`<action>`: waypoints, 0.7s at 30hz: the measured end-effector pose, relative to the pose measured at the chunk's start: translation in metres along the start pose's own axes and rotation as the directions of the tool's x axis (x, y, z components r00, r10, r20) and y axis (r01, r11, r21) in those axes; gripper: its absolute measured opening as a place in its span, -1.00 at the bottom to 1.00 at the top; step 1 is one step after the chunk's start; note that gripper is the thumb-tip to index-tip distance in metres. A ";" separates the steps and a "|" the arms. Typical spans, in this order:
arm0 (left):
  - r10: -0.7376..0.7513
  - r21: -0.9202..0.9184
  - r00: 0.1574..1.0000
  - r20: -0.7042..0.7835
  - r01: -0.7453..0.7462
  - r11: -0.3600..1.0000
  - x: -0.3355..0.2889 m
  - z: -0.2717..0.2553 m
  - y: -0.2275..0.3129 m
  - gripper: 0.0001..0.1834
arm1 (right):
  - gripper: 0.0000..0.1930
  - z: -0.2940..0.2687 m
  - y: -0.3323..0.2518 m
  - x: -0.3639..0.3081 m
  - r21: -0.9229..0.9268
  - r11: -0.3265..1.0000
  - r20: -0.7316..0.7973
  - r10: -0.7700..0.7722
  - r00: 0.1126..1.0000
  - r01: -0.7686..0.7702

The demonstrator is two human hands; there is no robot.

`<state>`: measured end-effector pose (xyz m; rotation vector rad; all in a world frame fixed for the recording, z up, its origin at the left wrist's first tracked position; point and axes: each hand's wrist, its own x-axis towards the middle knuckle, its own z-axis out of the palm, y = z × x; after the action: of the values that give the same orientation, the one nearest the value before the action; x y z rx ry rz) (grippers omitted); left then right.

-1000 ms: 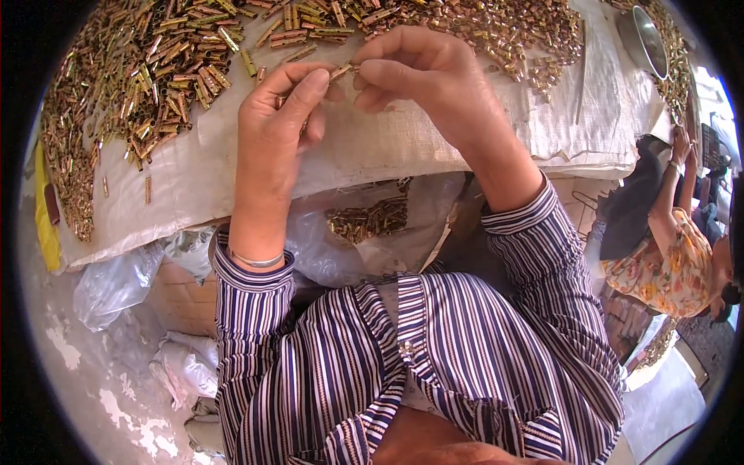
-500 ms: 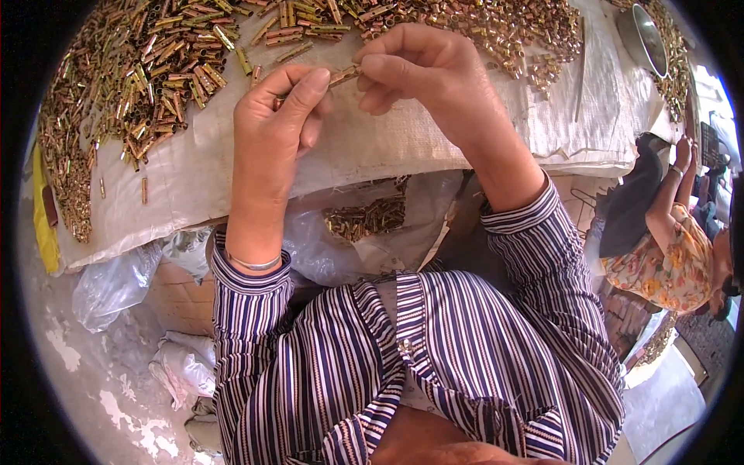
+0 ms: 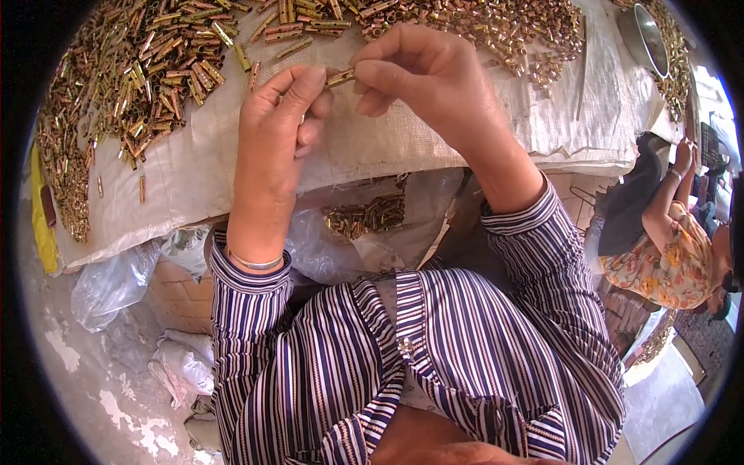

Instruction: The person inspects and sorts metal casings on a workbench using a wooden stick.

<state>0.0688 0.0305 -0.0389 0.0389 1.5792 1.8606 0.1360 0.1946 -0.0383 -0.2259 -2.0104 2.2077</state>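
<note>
Between my two hands, just above the table's near part, is a small brass-coloured metal sleeve. My left hand pinches its left end with thumb and fingers. At its other end, my right hand is closed with thumb and forefinger pressed together on it; the fingertips partly hide the piece. A large heap of similar long metal sleeves lies beyond and to the left of my left hand. Past my right hand spreads a heap of shorter metal pieces.
A whitish woven sheet covers the table. A metal bowl stands at the far right, near a thin rod. Below the table edge, more sleeves lie beside clear plastic. Another person sits at the right.
My left hand has turned slightly, and its other fingers have shifted under the thumb. The sleeve stays between both hands; the right hand has barely moved.
</note>
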 end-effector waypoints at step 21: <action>-0.135 -0.064 0.962 0.236 0.154 0.986 -0.018 -0.013 0.010 -0.79 | -0.81 -0.006 -0.007 -0.003 0.168 0.985 0.331 -0.029 0.943 -0.029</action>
<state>0.0721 0.0097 -0.0265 0.0975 1.3101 1.7371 0.1403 0.2008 -0.0321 0.1801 -1.9491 2.5442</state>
